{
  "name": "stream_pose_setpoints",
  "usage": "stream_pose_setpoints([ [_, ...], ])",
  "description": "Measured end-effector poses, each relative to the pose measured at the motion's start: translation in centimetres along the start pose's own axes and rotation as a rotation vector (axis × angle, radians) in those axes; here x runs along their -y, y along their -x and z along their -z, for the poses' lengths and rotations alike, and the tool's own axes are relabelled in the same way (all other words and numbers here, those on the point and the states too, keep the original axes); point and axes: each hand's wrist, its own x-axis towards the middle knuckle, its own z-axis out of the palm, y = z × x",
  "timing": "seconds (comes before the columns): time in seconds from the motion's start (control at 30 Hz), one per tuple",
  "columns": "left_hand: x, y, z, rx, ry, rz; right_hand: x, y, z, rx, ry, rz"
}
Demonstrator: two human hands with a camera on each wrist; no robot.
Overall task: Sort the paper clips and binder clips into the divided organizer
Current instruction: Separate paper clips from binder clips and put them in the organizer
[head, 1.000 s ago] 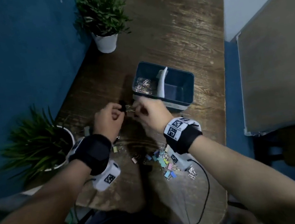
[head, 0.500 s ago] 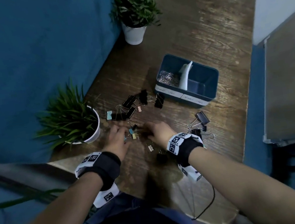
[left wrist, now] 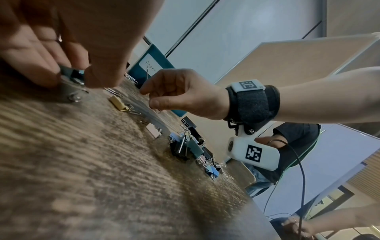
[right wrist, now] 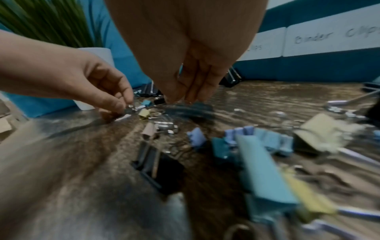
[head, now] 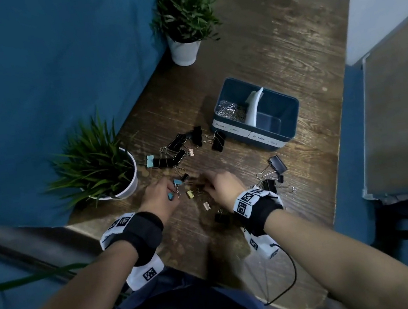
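The blue divided organizer stands on the wooden table; its left compartment holds silver paper clips, and its right one shows only bare floor. Black binder clips lie left of it, with more at the right. My left hand pinches a small blue binder clip against the table. My right hand, fingers pointing down, pinches a paper clip on the wood. A yellow clip lies between the hands.
Two potted plants stand along the blue wall, one close to my left hand, the other at the back. A heap of coloured clips lies under my right wrist. A pink clip and a black clip lie nearer me.
A second ago both hands were together just in front of the organizer. They have come back towards me and now pick among the small clips.
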Motion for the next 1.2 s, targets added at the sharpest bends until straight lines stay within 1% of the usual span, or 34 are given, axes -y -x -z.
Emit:
stream_pose_setpoints([
  [0.07,0.5,0.0,0.2,-0.013,0.032,-0.005,1.1,-0.3,-0.1,0.084,-0.009,0.037],
  [0.13,0.6,0.1,0.2,0.015,0.027,-0.019,1.8,-0.4,-0.4,0.169,0.043,0.046],
  [0.17,0.4,0.2,0.2,0.045,0.017,-0.037,1.8,-0.4,-0.5,0.194,0.062,0.040],
  [0.27,-0.5,0.6,-0.3,0.159,0.003,-0.156,0.6,-0.3,-0.4,0.239,0.106,0.011],
  [0.33,-1.1,0.7,-0.4,0.205,-0.010,-0.196,-0.6,0.2,0.2,0.263,0.135,0.001],
  [0.37,-1.1,0.7,-0.4,0.207,-0.005,-0.193,-1.2,0.3,0.5,0.250,0.134,-0.006],
  [0.43,-1.2,0.3,-0.1,0.161,0.024,-0.165,-1.8,0.5,1.2,0.191,0.112,-0.030],
  [0.53,-1.0,-0.7,0.5,0.044,0.004,-0.127,-0.9,-0.2,1.5,0.075,-0.042,-0.059],
  [0.6,-1.1,-1.5,0.8,0.008,-0.035,-0.134,0.5,-1.1,1.1,0.045,-0.135,-0.085],
  [0.67,-1.3,-2.4,0.6,0.012,-0.086,-0.175,1.9,-2.1,0.6,0.026,-0.191,-0.131],
  [0.73,-1.6,-3.2,0.7,0.038,-0.086,-0.195,2.7,-3.0,-0.3,-0.013,-0.243,-0.175],
  [0.8,-2.2,-3.8,0.9,0.057,-0.146,-0.225,3.3,-3.5,-1.0,-0.041,-0.253,-0.212],
  [0.93,-2.6,-4.6,1.3,0.070,-0.245,-0.268,3.4,-3.9,-1.6,-0.014,-0.210,-0.214],
  [1.07,-2.5,-4.6,1.4,0.066,-0.298,-0.295,2.9,-4.1,-1.5,0.065,-0.190,-0.234],
  [1.2,-2.7,-4.4,1.4,0.053,-0.329,-0.300,2.8,-3.9,-1.6,0.093,-0.122,-0.233],
])
